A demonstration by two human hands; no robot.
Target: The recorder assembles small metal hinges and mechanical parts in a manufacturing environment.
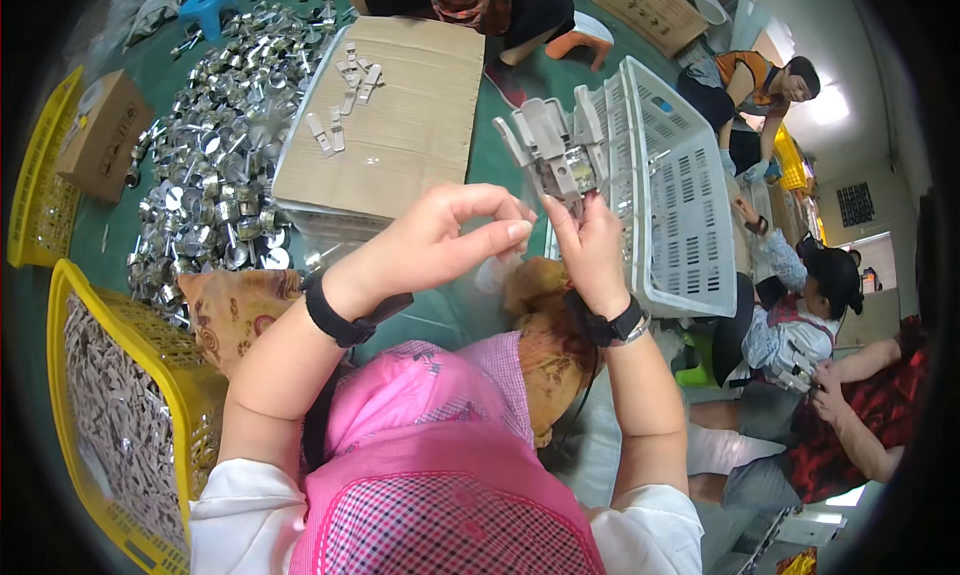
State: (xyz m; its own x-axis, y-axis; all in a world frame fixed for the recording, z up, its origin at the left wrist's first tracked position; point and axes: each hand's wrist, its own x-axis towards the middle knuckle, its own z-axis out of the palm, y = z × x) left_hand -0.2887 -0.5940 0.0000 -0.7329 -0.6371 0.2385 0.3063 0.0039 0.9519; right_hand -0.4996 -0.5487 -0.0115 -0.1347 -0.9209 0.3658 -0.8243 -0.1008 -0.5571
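Note:
My right hand [590, 250] grips the lower end of a grey plastic assembly [565, 160] with several upright arms and a shiny metal part in its middle. It is held up beside a white plastic crate [690, 225]. My left hand [450, 237] is to the left of it, apart from the assembly, thumb and forefinger curled together; anything between the fingertips is too small or hidden to make out. Beyond my left hand, small grey-white plastic clips [348, 87] lie on a flat cardboard sheet [430, 105].
Loose metal parts with round caps [215, 165] are heaped on the green floor at the left. A yellow basket [185, 395] full of small pale pieces stands at my lower left. A brown carton [105, 135] is behind it. Several people sit working nearby, at the far side and right.

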